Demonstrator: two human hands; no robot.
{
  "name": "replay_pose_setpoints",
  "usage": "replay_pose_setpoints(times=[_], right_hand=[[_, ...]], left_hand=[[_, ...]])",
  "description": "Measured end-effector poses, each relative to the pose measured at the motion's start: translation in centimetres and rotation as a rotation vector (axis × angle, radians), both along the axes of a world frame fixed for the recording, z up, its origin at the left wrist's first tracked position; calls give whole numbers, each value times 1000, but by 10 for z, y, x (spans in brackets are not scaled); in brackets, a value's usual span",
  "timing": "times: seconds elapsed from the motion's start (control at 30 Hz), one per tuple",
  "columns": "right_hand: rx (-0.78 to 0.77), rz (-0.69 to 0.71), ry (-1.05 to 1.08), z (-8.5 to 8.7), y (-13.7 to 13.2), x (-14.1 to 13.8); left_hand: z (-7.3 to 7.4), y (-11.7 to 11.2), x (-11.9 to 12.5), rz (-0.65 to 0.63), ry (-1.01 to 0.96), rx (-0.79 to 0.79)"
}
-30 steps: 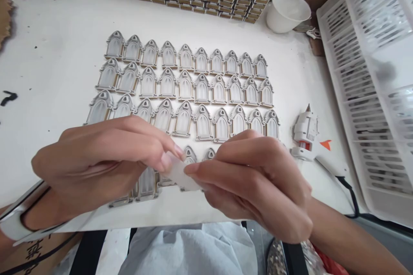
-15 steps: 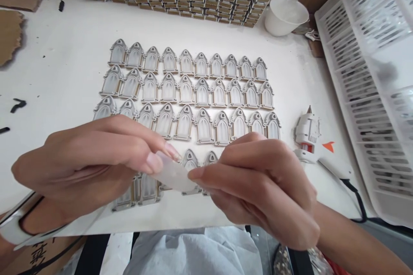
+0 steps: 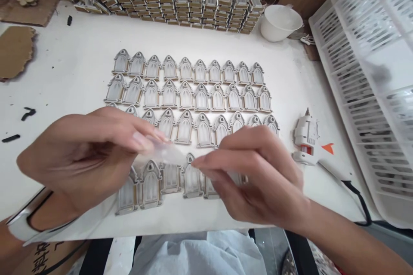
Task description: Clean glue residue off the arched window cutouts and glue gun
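Note:
My left hand [image 3: 87, 154] pinches one end of a thin translucent white piece [image 3: 167, 152] between thumb and forefinger. My right hand [image 3: 258, 176] pinches its other end with the fingertips. Both hands hover just above the nearest row of arch-shaped window pieces [image 3: 151, 187] lying flat on the white table [image 3: 74, 60]. Three more rows of the same grey-framed pieces [image 3: 193, 90] lie beyond, side by side.
A white glue gun [image 3: 306, 135] with a black cord lies right of the rows. A white bowl [image 3: 280, 21] stands at the back right. Stacks of the same pieces [image 3: 180, 4] line the far edge. A white slatted crate [image 3: 371, 86] fills the right side. Cardboard [image 3: 14, 51] lies at left.
Both hands have lifted slightly and drawn apart a little, still pinching the translucent piece. More of the nearest row of pieces now shows beneath them. The camera has tilted.

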State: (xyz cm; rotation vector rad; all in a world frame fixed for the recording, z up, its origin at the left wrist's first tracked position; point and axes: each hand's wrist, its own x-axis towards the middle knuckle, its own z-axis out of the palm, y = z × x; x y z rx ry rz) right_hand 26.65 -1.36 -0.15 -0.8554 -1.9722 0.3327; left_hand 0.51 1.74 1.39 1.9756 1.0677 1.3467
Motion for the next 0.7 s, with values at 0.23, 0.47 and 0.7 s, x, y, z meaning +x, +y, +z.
replay_pose_setpoints(times=[0.23, 0.47, 0.7], right_hand=[[-470, 80, 447, -6, 12, -15], [-761, 175, 590, 0, 16, -14], [-780, 217, 617, 5, 23, -12]], left_hand=[[-20, 23, -12, 224, 98, -5], [18, 52, -67, 423, 404, 110], [17, 61, -143, 550, 629, -69]])
